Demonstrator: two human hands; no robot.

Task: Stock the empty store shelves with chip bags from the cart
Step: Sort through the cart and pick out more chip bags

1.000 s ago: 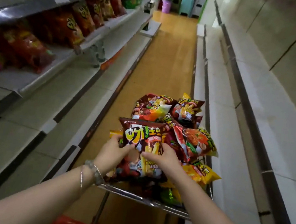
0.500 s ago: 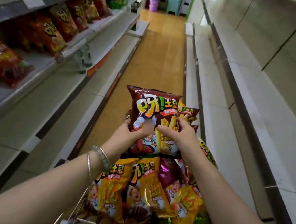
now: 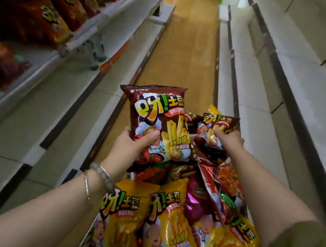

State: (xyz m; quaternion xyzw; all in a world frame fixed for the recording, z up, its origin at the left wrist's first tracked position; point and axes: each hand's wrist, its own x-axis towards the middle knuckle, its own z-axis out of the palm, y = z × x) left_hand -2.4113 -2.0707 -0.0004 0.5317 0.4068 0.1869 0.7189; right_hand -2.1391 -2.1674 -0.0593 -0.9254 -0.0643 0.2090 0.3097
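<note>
Head view: your left hand (image 3: pixel 131 146) grips a brown bag (image 3: pixel 159 114), your right hand (image 3: pixel 230 139) pinches a second bag (image 3: pixel 215 129) — lift both gently toward the shelves (image 3: pixel 254 103) at frame right.

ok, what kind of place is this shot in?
Most likely a small grocery or convenience store aisle. Long tiered shelves line both sides of a narrow floor, orange snack bags stand in a row on the left, and a heap of chip bags lies below the camera.
</note>
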